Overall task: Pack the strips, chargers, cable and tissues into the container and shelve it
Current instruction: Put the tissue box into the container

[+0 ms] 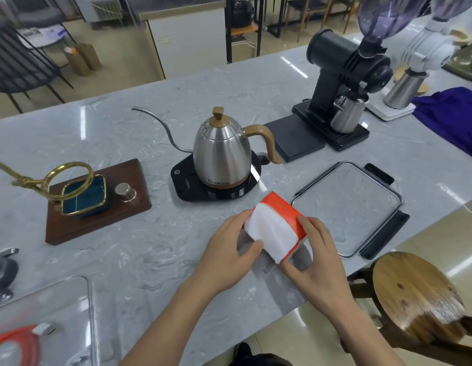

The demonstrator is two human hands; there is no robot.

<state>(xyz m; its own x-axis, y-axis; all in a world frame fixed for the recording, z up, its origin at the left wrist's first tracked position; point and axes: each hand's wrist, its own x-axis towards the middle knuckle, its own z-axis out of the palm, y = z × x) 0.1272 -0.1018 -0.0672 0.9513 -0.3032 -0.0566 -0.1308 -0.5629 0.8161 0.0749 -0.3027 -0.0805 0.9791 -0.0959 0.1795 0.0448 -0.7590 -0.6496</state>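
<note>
An orange-wrapped pack of white tissues [276,228] is held just above the marble counter [139,249], tilted. My left hand [229,244] grips its left end and my right hand [314,262] grips its right and lower side. To the right lies the container's clear lid [348,204] with black latches, flat on the counter. At the lower left stands the clear container [79,307], holding an orange cable [21,342] with a white plug [43,328]. Strips and chargers are not clearly visible.
A steel gooseneck kettle [221,151] on its black base stands behind the tissues. A wooden board with a brass ring stand [97,196] sits at the left. A black grinder [343,83] and a purple cloth [451,120] are at the back right. A wooden stool [414,297] stands beside the counter edge.
</note>
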